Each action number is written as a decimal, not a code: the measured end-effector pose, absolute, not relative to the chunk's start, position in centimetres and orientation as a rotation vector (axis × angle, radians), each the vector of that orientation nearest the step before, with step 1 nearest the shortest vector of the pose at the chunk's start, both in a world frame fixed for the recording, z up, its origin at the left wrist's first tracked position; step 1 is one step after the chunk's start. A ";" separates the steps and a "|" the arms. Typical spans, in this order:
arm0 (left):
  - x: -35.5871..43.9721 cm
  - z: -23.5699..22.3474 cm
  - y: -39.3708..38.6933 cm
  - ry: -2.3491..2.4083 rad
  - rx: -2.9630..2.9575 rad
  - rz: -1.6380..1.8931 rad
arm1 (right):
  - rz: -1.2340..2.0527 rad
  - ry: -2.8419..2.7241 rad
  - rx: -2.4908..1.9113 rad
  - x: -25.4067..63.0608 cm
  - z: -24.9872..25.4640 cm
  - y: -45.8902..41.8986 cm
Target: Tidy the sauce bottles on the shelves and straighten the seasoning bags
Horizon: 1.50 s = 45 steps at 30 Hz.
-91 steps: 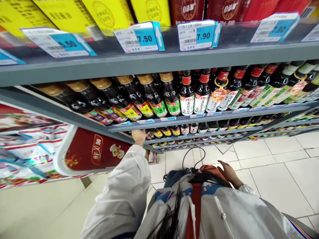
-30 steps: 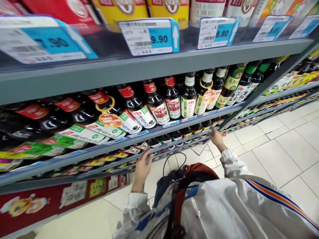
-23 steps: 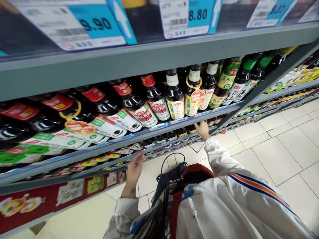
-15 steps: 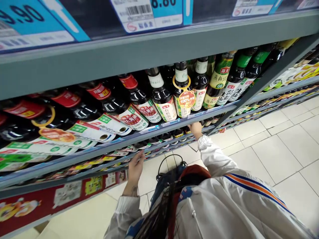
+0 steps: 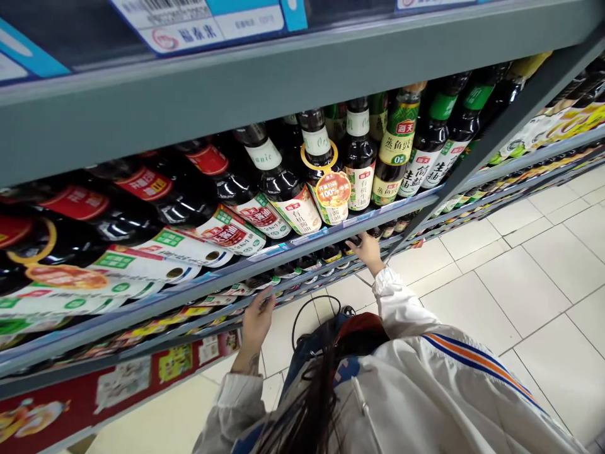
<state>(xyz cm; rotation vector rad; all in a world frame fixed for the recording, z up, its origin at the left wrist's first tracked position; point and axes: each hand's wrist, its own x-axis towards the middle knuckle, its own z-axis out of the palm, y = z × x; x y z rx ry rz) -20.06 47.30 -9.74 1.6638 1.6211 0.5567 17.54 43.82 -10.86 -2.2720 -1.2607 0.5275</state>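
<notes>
Below the edge of the soy sauce shelf [image 5: 265,252], my right hand [image 5: 368,252] is at a lower shelf, its fingers stretched toward the small dark bottles [image 5: 331,253] there. Its fingertips are partly in the shelf's shadow, so I cannot tell whether they touch a bottle. My left hand [image 5: 258,325] is raised beside the lower shelf edges, fingers apart and holding nothing. Above both hands stand dark soy sauce bottles, among them one with a round orange neck tag [image 5: 333,189], one with a white neck band [image 5: 295,202] and a green-labelled one [image 5: 399,135].
A thick grey shelf edge [image 5: 283,88] with price labels [image 5: 208,25] crosses the top. An upright post [image 5: 482,145] divides the shelving at right. A red printed base panel [image 5: 80,397] is at lower left, with pale floor tiles [image 5: 520,284] behind me.
The view has shifted, so the upper bottles appear farther left and the price labels higher. My right hand has drawn back slightly, showing more of its fingers. My left hand stays nearly in place.
</notes>
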 end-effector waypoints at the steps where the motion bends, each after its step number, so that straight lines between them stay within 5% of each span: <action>1: -20.1 -9.6 47.5 1.617 1.658 0.554 | 0.507 -1.212 -2.175 17.7 -11.1 42.5; 10: -20.7 -10.2 47.8 1.634 1.676 0.633 | -0.045 -0.586 -2.134 27.5 -10.7 37.3; 22: -21.4 -12.1 47.1 1.603 1.707 0.629 | 0.179 -0.873 -2.718 30.4 -7.9 42.6; 45: -21.6 -13.0 48.5 1.563 1.721 0.772 | 0.008 -0.488 -2.803 31.1 -5.6 42.2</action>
